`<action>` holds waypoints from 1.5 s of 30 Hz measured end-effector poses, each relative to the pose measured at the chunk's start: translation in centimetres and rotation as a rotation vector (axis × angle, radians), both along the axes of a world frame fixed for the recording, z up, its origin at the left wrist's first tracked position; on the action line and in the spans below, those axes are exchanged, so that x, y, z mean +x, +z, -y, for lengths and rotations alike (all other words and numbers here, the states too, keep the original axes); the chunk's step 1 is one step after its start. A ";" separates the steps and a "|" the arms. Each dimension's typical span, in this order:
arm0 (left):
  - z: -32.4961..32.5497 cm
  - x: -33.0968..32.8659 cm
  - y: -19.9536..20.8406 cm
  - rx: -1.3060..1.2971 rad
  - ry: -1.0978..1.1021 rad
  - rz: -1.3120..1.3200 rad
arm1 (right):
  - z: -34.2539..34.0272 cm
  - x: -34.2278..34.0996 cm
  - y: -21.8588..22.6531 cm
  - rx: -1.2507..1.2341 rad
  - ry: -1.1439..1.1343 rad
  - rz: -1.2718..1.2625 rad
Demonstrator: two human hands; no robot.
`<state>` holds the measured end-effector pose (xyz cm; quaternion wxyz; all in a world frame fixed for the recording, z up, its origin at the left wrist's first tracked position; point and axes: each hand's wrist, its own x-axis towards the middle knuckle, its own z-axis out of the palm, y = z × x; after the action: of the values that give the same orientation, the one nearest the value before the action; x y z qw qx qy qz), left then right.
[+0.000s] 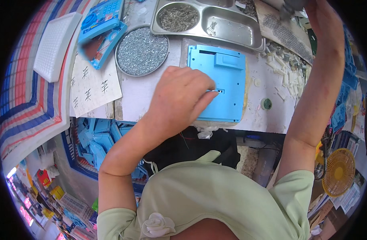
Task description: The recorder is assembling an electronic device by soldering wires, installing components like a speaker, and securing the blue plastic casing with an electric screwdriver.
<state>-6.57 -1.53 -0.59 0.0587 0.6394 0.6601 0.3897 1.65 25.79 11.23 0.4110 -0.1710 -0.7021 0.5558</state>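
A light blue plastic panel (231,76) with a raised block, small holes and a slot lies flat on the table in front of me. My left hand (181,94) reaches over its left side, thumb and forefinger pinched together at the small slot near its middle. A tiny pale piece shows by the fingertips, too small to name. At the upper right my right hand (314,12) is partly cut off by the frame's edge. It appears closed around a blurred dark grey tool (293,5), whose kind I cannot make out.
A round metal dish (141,72) holds small silver pieces. Behind the panel stands a compartmented steel tray (253,44) with small metal parts. White plastic bits (285,76) lie scattered at right. Blue casings (99,18) and a white grid tray (55,48) sit left; a crate (71,154) stands below.
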 end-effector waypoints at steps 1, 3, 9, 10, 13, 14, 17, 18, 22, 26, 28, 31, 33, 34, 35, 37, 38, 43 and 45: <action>0.2 0.3 -0.5 0.012 0.000 0.036 | 2.0 0.9 1.0 -0.060 0.200 0.057; 0.1 0.8 -1.1 0.036 -0.002 0.084 | 2.2 1.3 0.6 -0.059 0.658 0.060; 0.1 1.3 -2.1 0.040 0.010 0.191 | 8.1 4.7 -3.9 -0.149 0.843 -0.182; 0.1 1.2 -1.9 0.039 0.018 0.209 | 8.7 5.0 -3.9 -0.126 0.837 -0.202; 0.3 1.2 -1.9 0.045 0.035 0.253 | 9.8 4.8 -3.1 -0.170 0.810 -0.118; 0.3 1.2 -1.9 0.052 0.040 0.266 | 10.2 4.7 -2.5 -0.175 0.797 -0.067; 0.2 0.9 -2.1 0.086 0.038 0.248 | 10.9 4.7 -4.4 -0.228 0.740 -0.161; 0.1 0.9 -2.3 0.095 0.047 0.220 | 11.0 4.6 -4.6 -0.222 0.730 -0.159; 0.4 -0.2 -2.5 0.049 0.016 0.151 | 11.3 4.4 -5.4 -0.219 0.711 -0.167; 1.3 -6.9 -3.4 -0.009 0.385 -0.094 | 10.5 4.9 -6.0 -0.189 0.659 -0.179; 1.8 -9.4 -4.0 -0.122 0.509 -0.328 | 10.1 5.0 -6.4 -0.189 0.647 -0.185; 2.1 -10.3 -5.3 -0.136 0.455 -0.271 | 10.3 5.8 -6.3 -0.183 0.626 -0.203; 2.1 -10.6 -4.9 -0.118 0.468 -0.190 | 10.8 6.9 -6.1 -0.184 0.582 -0.197; 1.8 -10.7 -4.8 -0.101 0.483 -0.254 | 11.0 7.5 -6.0 -0.178 0.557 -0.187; 1.5 -10.9 -4.8 -0.084 0.497 -0.318 | 11.2 7.9 -6.0 -0.165 0.533 -0.172; 1.2 -12.0 -5.2 -0.011 0.469 -0.421 | 11.6 8.9 -5.9 -0.164 0.482 -0.152; 1.9 -12.4 -5.4 -0.018 0.465 -0.429 | 11.8 9.3 -6.2 -0.169 0.470 -0.146; 1.4 -9.9 -3.9 -0.055 0.422 0.004 | 13.1 12.2 -5.7 -0.200 0.394 -0.100; 1.1 -6.0 -2.9 0.004 0.286 -0.023 | 13.2 13.0 -6.3 -0.229 0.421 -0.104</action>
<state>-12.56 -2.58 -3.52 -0.0066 0.5433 0.7444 0.3881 14.64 12.55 4.92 0.2997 -0.0377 -0.6326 0.7131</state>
